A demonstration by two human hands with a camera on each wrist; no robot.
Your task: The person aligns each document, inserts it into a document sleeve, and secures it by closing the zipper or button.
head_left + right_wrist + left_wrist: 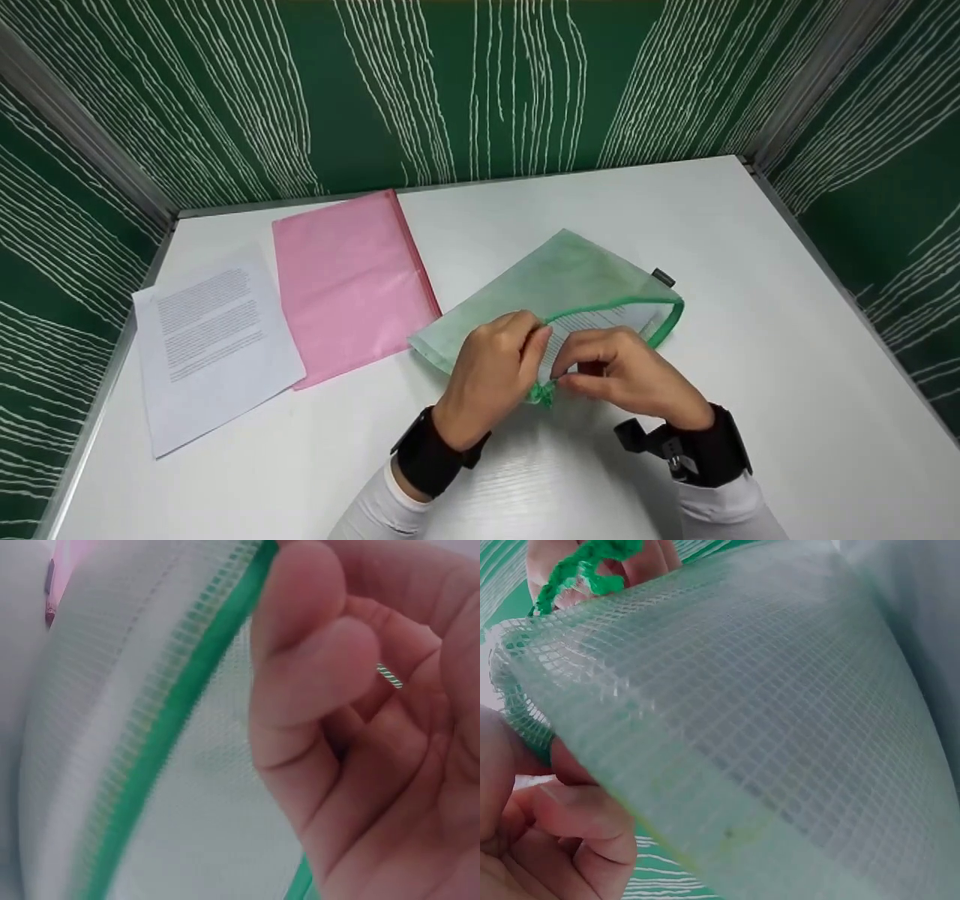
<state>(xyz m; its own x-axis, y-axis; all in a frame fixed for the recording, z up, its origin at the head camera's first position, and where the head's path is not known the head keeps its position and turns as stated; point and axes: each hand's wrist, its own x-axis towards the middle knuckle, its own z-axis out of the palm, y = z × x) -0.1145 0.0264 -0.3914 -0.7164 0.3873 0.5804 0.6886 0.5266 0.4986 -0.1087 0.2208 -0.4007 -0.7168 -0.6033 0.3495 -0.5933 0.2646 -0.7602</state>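
Note:
A translucent green mesh zip pouch [555, 266] lies aslant on the table, its mouth gaping towards me. Through the gap, printed paper [581, 328] shows inside. My left hand [489, 371] pinches the pouch at the near corner of the mouth, thumb and curled fingers on its edge. Close by on the right, my right hand [634, 371] pinches the mouth's near edge with its fingertips. Between the hands a braided green cord [577, 574] hangs at the corner. Green zip tape [172, 716] runs up to the right fingertips in the right wrist view; the slider is hidden.
On the white table [787, 360], a pink zip pouch [349, 292] lies flat left of the green one. Printed sheets [217, 360] overlap its left edge. Green panels [517, 82] with white streaks stand behind and at both sides.

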